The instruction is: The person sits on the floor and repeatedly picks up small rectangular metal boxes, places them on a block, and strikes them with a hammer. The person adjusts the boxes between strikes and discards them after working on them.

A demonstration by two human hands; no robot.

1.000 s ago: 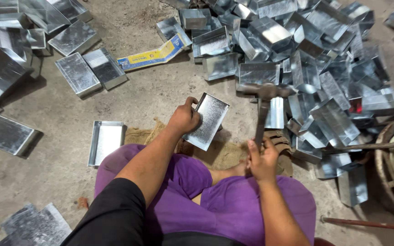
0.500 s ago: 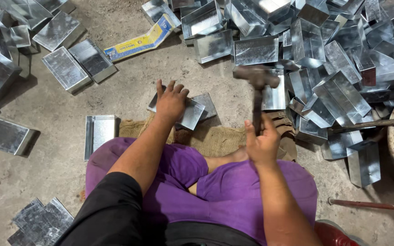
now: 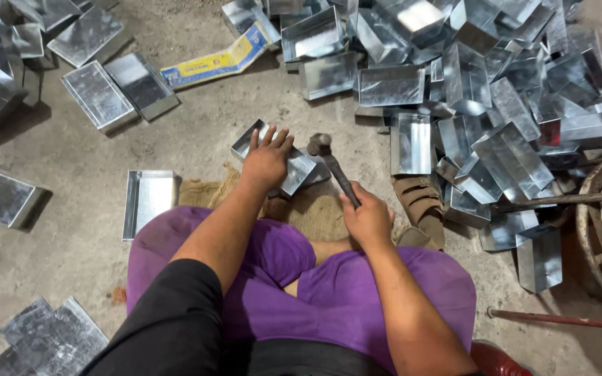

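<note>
while the left hand point(image 3: 267, 161) lies spread flat on a shallow metal tray point(image 3: 281, 159) on the concrete floor point(image 3: 210, 111), the right hand point(image 3: 366, 218) grips a hammer point(image 3: 332, 167), its head touching the tray's right edge beside burlap sacking point(image 3: 315, 209).

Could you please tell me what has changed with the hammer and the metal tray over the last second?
The hammer swung down from its raised position; its head now meets the metal tray. The left hand laid the tray flat and presses it down. The right hand kept its grip on the handle; the tray pile stayed put.
</note>
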